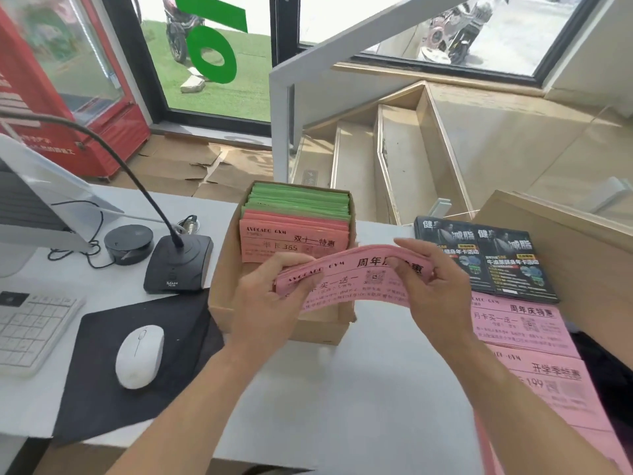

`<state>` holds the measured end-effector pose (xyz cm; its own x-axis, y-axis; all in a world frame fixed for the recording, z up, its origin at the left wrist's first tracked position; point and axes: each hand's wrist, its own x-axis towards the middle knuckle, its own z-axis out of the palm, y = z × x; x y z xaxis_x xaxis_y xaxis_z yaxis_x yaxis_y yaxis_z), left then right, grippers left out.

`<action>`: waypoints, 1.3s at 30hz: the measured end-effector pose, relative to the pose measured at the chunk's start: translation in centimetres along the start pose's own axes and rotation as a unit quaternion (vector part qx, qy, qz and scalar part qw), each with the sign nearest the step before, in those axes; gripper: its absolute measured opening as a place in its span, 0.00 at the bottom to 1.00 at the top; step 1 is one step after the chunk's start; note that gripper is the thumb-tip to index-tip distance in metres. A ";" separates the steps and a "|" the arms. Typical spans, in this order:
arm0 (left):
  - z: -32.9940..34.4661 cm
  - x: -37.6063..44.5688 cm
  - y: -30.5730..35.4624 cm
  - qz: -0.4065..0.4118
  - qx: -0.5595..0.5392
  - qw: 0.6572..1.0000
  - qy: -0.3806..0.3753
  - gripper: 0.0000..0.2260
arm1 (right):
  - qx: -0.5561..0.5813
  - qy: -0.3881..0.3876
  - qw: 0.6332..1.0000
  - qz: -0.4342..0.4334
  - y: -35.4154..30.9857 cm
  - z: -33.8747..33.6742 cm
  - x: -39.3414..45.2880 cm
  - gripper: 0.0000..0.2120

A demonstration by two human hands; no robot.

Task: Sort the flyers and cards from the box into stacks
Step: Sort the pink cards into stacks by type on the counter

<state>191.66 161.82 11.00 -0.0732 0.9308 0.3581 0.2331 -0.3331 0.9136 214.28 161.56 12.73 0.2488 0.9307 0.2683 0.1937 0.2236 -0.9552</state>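
Head view: a pink flyer bundle (352, 279) is held above the box (222, 269), left hand (270, 296) and right hand (435, 289) each gripping one end, bowing it upward, probably to square the edges. Remaining pink and green flyers stand in the box. Sorted pink stacks (517, 323) and dark cards (486, 255) lie right on the tabletop (359, 389), within reach.

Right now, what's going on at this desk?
A person holds a bundle of pink flyers above the cardboard box, left hand and right hand gripping its two ends. The box still has green and salmon flyers standing in it. To the right on the desk lie dark cards and two pink stacks.
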 end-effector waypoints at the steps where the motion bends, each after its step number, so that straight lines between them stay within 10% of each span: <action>1: 1.1 -1.0 0.1 0.000 -0.007 1.000 -0.018 0.09 | -0.014 -0.002 1.000 0.004 0.3 -1.4 -0.3 0.13; 12: 8.1 -10.9 -5.1 -0.099 0.096 0.979 -0.152 0.12 | -0.222 -0.125 0.963 0.085 8.1 -11.7 -6.7 0.18; 19: 8.7 -11.5 -3.8 -0.209 0.021 0.973 -0.094 0.29 | -0.229 -0.184 0.953 0.079 9.7 -12.9 -7.0 0.25; 39: 10.9 -11.2 -3.0 -0.258 0.005 0.962 -0.084 0.21 | -0.206 -0.241 0.947 0.056 10.3 -14.6 -5.8 0.20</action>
<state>202.31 153.99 2.14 -0.0237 0.9833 -0.1804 0.2170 0.1812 0.9592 228.66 154.24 3.11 -0.1526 0.9882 -0.0142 0.5696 0.0762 -0.8184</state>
